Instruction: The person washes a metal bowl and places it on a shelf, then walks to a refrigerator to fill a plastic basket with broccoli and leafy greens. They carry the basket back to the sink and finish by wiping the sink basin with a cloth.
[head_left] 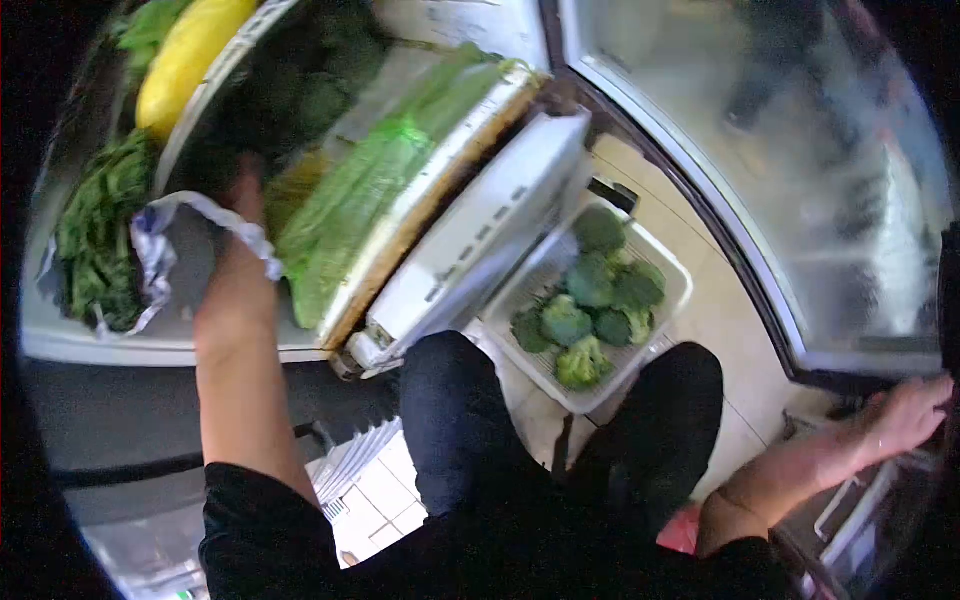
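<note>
My left hand point(243, 190) reaches into a dark compartment at the upper left, its fingers lost in shadow beside dark green vegetables point(315, 85). Just right of that forearm lies a green plastic bag of vegetables point(370, 180). To its left are a bundle of leafy greens point(100, 235) and a white-purple strip point(205, 208). At the far right, my right hand point(912, 412) is near the lower corner of a glass door, its fingers partly extended; I make out nothing held in it.
A white basket point(680, 280) with several broccoli heads point(567, 320) stands on the tiled floor between my knees. A white panel point(480, 240) leans beside it. The glass door point(780, 150) fills the upper right. A yellow vegetable point(190, 65) lies at upper left.
</note>
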